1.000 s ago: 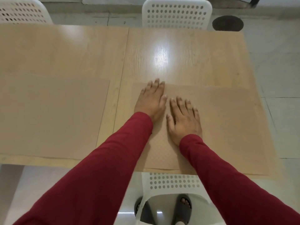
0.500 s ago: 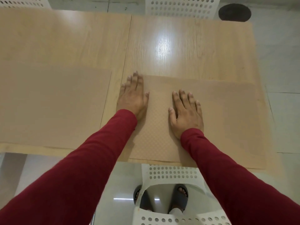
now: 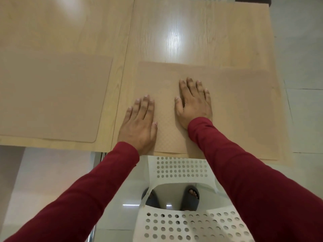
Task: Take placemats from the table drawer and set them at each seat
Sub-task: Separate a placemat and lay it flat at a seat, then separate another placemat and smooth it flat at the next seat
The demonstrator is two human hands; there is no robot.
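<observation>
Both hands lay flat, fingers straight and spread, palms down on the right placemat [image 3: 236, 109], which sat on the table [image 3: 192, 32] in front of the white perforated chair [image 3: 181, 170]. Left hand [image 3: 139, 124] rested at the mat's left edge, w/ the outer fingers partly over onto bare wood; right hand [image 3: 194, 103] was fully on the mat, nearer its middle. A 2nd placemat [image 3: 52, 95] lay flat at the next seat to the left, apart from this one. Drawer not in view. Step in hand looked like smoothing & squaring the mat. To do it well: keep palms flat, light even pressure, sweep outward from the centre so no ripple stays; near edge seemed right at, maybe slightly past, the table lip, so nudging it in a bit and lining it up parallel w/ the other mat would prob help
</observation>
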